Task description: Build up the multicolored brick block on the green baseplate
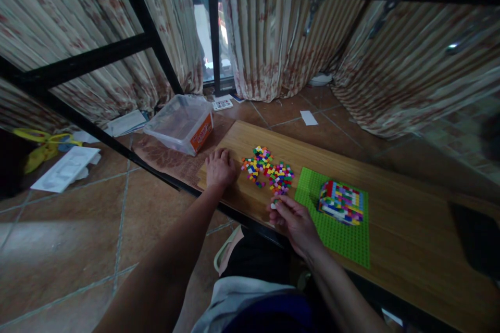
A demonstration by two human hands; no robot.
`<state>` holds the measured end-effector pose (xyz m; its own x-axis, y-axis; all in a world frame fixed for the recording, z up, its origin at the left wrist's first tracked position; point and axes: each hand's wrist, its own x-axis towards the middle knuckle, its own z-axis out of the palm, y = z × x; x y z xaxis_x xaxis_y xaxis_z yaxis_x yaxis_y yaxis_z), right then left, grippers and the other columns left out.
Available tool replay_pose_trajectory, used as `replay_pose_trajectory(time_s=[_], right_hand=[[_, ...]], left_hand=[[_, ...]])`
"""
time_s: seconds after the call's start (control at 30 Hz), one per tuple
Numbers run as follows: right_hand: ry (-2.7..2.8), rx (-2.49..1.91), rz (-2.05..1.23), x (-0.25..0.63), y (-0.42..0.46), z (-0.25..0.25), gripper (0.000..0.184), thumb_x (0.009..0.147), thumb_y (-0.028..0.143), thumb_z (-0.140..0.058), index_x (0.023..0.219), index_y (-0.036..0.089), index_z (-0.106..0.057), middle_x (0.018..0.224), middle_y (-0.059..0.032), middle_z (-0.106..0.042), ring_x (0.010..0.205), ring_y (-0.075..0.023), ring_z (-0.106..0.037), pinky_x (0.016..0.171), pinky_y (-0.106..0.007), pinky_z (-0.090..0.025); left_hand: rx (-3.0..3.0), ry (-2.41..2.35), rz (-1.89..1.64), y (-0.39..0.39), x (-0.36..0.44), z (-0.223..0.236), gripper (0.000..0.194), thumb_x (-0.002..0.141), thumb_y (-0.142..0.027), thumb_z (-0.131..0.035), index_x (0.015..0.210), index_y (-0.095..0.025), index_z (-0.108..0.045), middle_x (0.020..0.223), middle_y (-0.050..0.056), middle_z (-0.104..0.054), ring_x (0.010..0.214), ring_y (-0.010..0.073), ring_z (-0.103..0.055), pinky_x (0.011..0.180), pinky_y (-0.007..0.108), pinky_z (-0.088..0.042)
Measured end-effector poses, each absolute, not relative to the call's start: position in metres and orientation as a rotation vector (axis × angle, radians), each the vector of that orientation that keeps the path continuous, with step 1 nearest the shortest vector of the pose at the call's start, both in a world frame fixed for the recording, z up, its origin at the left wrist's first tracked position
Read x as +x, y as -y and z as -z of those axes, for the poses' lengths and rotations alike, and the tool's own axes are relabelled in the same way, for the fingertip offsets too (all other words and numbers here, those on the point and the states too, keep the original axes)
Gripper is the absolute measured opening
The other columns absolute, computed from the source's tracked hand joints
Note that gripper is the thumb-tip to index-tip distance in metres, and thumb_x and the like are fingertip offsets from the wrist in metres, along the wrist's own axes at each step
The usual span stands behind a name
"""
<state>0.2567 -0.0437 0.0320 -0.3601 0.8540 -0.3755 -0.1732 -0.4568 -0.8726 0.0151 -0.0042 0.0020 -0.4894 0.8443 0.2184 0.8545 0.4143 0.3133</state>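
My right hand is closed in a pinch on small toy bricks; a white one and a bit of green show at the fingertips. It is held near the table's front edge, just below a loose pile of colourful toy bricks. To the left of that pile, my left hand lies on the wooden table with its fingers spread and holds nothing. On the right, a green baseplate carries a low block structure of many colours, apart from both hands.
A clear plastic tub with an orange label stands beyond the left end of the wooden table. A dark flat object lies at the right. Black metal framing and curtains rise behind. White packaging lies on the tiled floor.
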Motion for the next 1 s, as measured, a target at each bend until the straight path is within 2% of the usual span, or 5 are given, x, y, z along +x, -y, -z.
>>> replay_pose_trajectory(time_s=[0.43,0.6,0.73,0.87,1.0], right_hand=[[1.046,-1.298,-1.671,0.253,0.047,-0.015,0.035,0.067,0.048,-0.078,0.086,0.019,-0.073,0.07,-0.0019,-0.072,0.045,-0.0104,-0.057,0.041,-0.024,-0.049],[1.063,-1.326,-1.609,0.254,0.047,-0.01,0.04,0.068,0.05,-0.076,0.092,0.019,-0.072,0.068,-0.0005,-0.071,0.042,-0.01,-0.056,0.04,-0.023,-0.047],[1.129,-1.34,-1.599,0.254,0.045,-0.008,0.044,0.069,0.054,-0.074,0.094,0.018,-0.071,0.069,-0.0012,-0.071,0.044,-0.0119,-0.059,0.041,-0.024,-0.049],[1.326,-1.35,-1.556,0.25,0.031,-0.013,0.043,0.075,0.054,-0.067,0.099,0.019,-0.071,0.069,-0.0009,-0.071,0.046,-0.0139,-0.062,0.043,-0.025,-0.051],[1.688,-1.353,-1.384,0.235,-0.001,-0.021,0.035,0.087,0.045,-0.053,0.101,0.019,-0.073,0.063,0.0002,-0.067,0.045,-0.0148,-0.061,0.044,-0.026,-0.048]], left_hand=[[-1.578,2.616,0.605,0.004,0.015,-0.002,0.041,0.093,-0.029,-0.044,0.129,-0.02,-0.062,0.14,0.01,-0.059,0.127,0.0322,-0.051,0.11,0.048,-0.038],[-1.577,2.622,0.604,0.004,0.015,-0.001,0.04,0.094,-0.029,-0.044,0.129,-0.022,-0.062,0.139,0.009,-0.059,0.127,0.0316,-0.051,0.109,0.048,-0.038],[-1.569,2.613,0.598,0.004,0.015,-0.001,0.04,0.094,-0.029,-0.044,0.129,-0.019,-0.062,0.139,0.01,-0.06,0.127,0.032,-0.051,0.11,0.048,-0.037],[-1.566,2.616,0.601,0.004,0.015,-0.001,0.04,0.094,-0.029,-0.045,0.129,-0.019,-0.062,0.139,0.009,-0.06,0.128,0.0317,-0.05,0.111,0.048,-0.037],[-1.568,2.614,0.611,0.004,0.015,-0.002,0.041,0.094,-0.028,-0.044,0.129,-0.018,-0.063,0.138,0.01,-0.06,0.126,0.032,-0.051,0.11,0.048,-0.037]])
